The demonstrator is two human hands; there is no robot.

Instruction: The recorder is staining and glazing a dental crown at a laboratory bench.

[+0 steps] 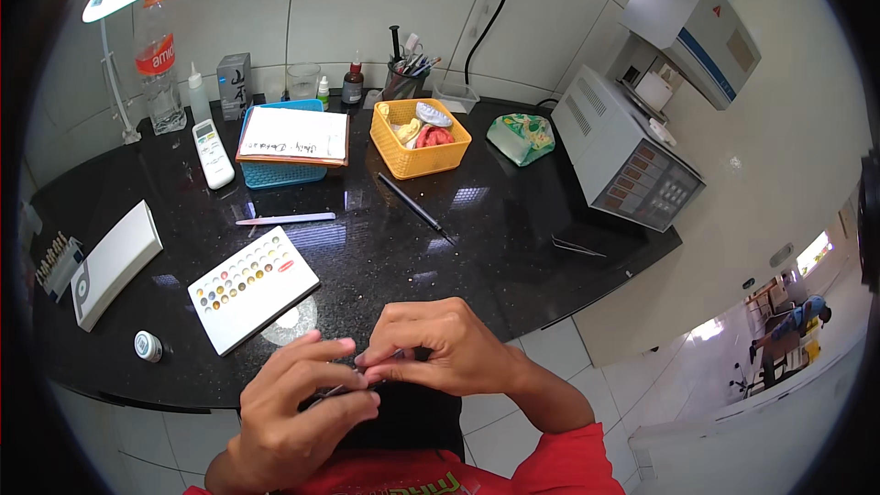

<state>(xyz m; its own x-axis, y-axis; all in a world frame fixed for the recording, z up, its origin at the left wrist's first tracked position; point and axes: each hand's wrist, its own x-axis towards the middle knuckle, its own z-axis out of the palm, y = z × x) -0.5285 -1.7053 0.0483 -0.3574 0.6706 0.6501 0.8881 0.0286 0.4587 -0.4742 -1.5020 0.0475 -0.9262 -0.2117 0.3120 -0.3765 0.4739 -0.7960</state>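
The one view looks from the wearer's head, down and forward across the dark bench (513, 270) to the tiled wall (376, 0). Left hand (298, 394) and right hand (445, 344) sit close, low in frame; fisheye breadth takes in floor (612, 383) rightward.

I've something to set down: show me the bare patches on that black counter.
Bare: between the green pouch and the tweezers; between the white box and the dotted white case. Crowded: the back edge, from plastic bottle to pen holder.

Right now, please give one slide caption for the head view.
Left hand holds a thin item, right hand close by, at a black counter.
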